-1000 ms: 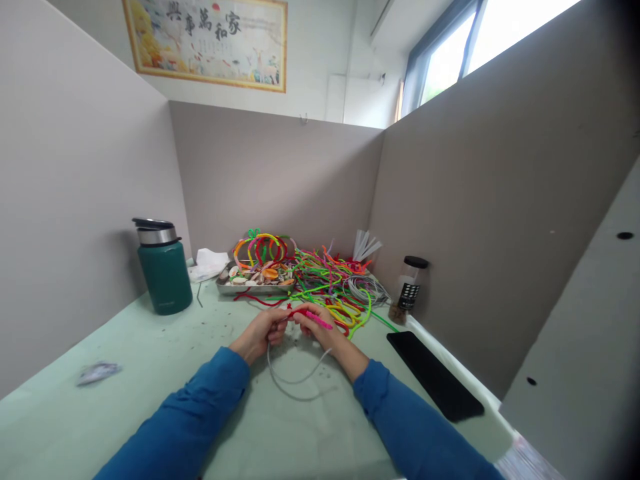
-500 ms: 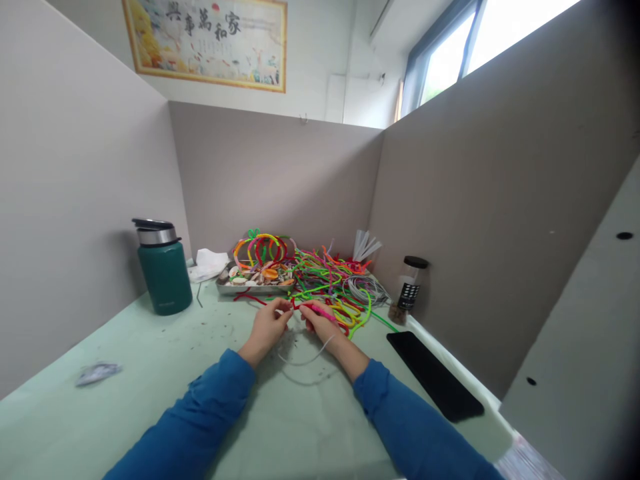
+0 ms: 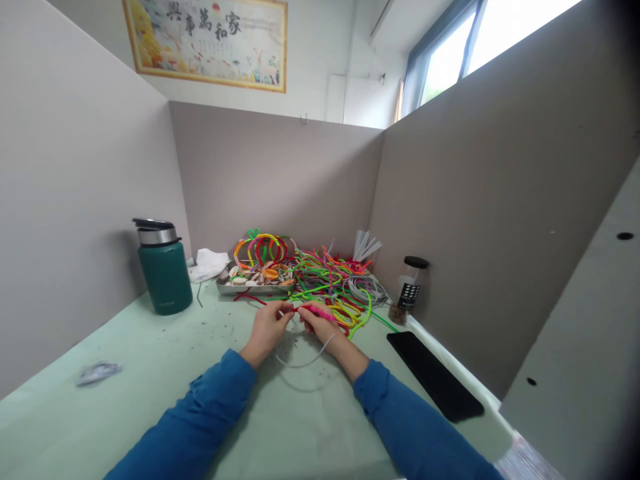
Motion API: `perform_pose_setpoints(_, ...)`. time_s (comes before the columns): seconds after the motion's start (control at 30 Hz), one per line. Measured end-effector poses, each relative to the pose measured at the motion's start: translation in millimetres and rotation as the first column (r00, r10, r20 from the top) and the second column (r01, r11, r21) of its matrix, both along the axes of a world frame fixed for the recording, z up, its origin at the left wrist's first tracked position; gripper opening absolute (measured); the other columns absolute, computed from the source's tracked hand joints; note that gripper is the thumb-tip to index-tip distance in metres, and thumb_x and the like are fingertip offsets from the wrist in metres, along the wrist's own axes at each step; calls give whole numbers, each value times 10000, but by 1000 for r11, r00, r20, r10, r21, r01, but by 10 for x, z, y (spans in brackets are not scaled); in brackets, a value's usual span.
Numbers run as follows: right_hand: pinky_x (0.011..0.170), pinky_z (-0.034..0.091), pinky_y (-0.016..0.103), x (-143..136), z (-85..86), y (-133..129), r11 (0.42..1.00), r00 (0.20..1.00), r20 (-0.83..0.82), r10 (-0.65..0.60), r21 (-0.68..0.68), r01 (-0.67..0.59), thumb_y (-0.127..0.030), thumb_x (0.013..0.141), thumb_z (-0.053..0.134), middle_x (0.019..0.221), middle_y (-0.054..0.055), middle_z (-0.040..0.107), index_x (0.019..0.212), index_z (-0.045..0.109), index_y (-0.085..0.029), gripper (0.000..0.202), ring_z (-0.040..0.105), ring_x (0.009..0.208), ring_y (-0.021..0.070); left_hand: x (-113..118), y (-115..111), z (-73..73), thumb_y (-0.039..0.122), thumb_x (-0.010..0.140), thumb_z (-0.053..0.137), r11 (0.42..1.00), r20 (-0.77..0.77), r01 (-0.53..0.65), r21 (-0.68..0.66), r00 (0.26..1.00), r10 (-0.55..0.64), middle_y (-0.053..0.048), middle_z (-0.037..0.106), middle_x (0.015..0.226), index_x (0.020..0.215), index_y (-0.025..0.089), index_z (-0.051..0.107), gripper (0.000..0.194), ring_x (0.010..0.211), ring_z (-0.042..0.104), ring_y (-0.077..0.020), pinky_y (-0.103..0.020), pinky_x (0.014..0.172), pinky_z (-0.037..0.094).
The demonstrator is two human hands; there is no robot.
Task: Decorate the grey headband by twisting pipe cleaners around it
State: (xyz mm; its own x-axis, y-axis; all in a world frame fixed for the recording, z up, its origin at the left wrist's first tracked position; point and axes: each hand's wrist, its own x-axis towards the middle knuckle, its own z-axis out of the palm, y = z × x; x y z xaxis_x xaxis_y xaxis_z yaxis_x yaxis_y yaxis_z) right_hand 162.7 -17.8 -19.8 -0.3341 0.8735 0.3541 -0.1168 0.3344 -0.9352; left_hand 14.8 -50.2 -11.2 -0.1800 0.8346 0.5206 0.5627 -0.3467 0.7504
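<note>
My left hand (image 3: 269, 328) and my right hand (image 3: 323, 324) meet over the middle of the table. Fingertips of both pinch a short red pipe cleaner (image 3: 295, 309) stretched between them. A slim bright pink piece (image 3: 321, 311) lies along the top of my right hand; its kind is unclear. From near my right wrist a thin pale cord (image 3: 306, 365) curves down and left, its far end hidden near my left hand. Just beyond my hands spreads a heap of coloured pipe cleaners (image 3: 330, 280).
A metal tray (image 3: 255, 291) of shell-like pieces stands behind, with bent pipe-cleaner rings (image 3: 260, 248). A green bottle (image 3: 165, 277) is at left, beside white tissue (image 3: 209, 261). To the right are a black-lidded jar (image 3: 409, 290) and a flat black object (image 3: 435, 377). Partitions enclose the table.
My left fingers have closed in slightly around the red pipe cleaner, so less of it shows between the hands. My right hand stays nearly in place.
</note>
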Motion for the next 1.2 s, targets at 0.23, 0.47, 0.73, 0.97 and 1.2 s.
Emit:
perform_pose_setpoints(0.23, 392, 307, 206, 10, -6, 1, 999, 1000, 2, 20, 26, -20, -383, 754, 575, 580, -26, 523, 788, 601, -166, 221, 430, 432, 82, -9, 6, -2, 237, 691, 612, 1000, -73, 8, 7, 997, -7, -43, 671, 745, 763, 186, 698, 124, 607, 526, -135, -236, 607, 368)
perform_pose_setpoints(0.47, 388, 304, 207, -2, 20, -29, 1000, 999, -33, 26, 17, -25, -370, 735, 599, 591, -27, 529, 833, 604, -180, 214, 419, 425, 80, 3, -16, 34, 250, 692, 618, 998, 26, 16, 59, 999, -18, -44, 661, 730, 736, 206, 712, 113, 664, 545, -158, -238, 629, 380)
perform_pose_setpoints(0.73, 392, 292, 204, -59, -71, 56, 996, 996, -65, 57, -62, -61, -383, 703, 631, 555, -34, 494, 882, 641, -171, 277, 380, 407, 64, -20, -17, 65, 328, 694, 591, 999, 163, -16, -50, 986, 24, 10, 547, 475, 761, 169, 687, 197, 479, 485, -126, -221, 479, 332)
perform_pose_setpoints(0.97, 378, 303, 195, -53, -74, 73, 999, 1000, -25, 18, -38, -18, -362, 713, 612, 524, -41, 492, 874, 627, -152, 265, 410, 398, 73, -22, 3, 54, 384, 693, 573, 985, 291, 84, -150, 956, -37, 53, 451, 374, 759, 128, 638, 273, 357, 383, -84, -205, 400, 287)
perform_pose_setpoints(1.2, 404, 313, 202, -69, -151, 109, 999, 998, 51, 33, 29, -34, -368, 716, 620, 588, -15, 548, 834, 657, -171, 233, 411, 427, 75, 25, -3, 35, 383, 661, 597, 969, 318, 190, -158, 939, -132, 65, 428, 380, 718, 141, 612, 249, 346, 356, -75, -201, 387, 256)
